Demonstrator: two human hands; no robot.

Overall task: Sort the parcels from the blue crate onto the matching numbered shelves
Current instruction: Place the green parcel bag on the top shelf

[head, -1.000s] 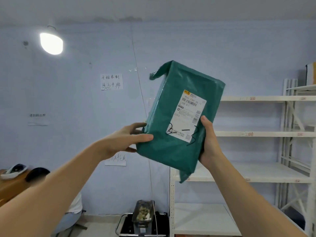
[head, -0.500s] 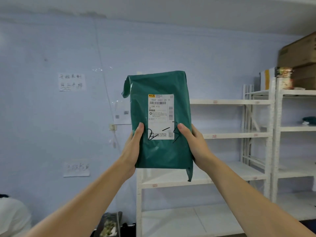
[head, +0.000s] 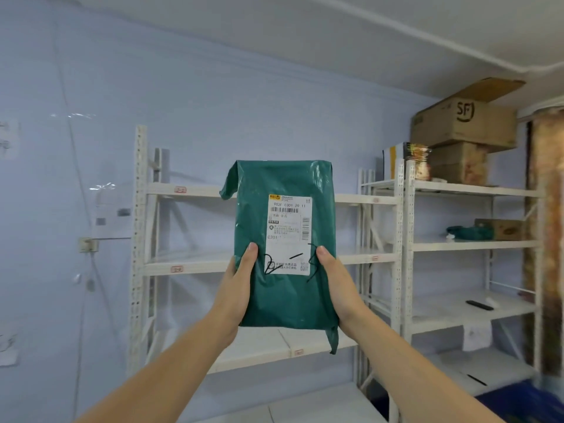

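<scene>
i hold the dark green plastic mailer parcel (head: 285,254) upright in front of me, its long axis running twelve to six, its white printed shipping label (head: 289,238) facing me. my left hand (head: 236,288) grips its lower edge at nine o'clock, thumb pressed on the front beside the label; my right hand (head: 334,285) grips the opposite edge at three o'clock the same way, so both hands are clamped on the parcel at about equal reach. a black marker scrawl crosses the bottom of the label between my thumbs; i read it as a shelf code but can't be sure of it. behind the parcel at twelve o'clock stands the white metal shelving rack (head: 183,264), with small red number tags on its shelf edges. farther off at two o'clock a second white metal rack (head: 470,245) carries another green parcel (head: 470,232), with brown cardboard boxes (head: 457,123) stacked on top. i judge the next move is straight ahead, narrow end first.
</scene>
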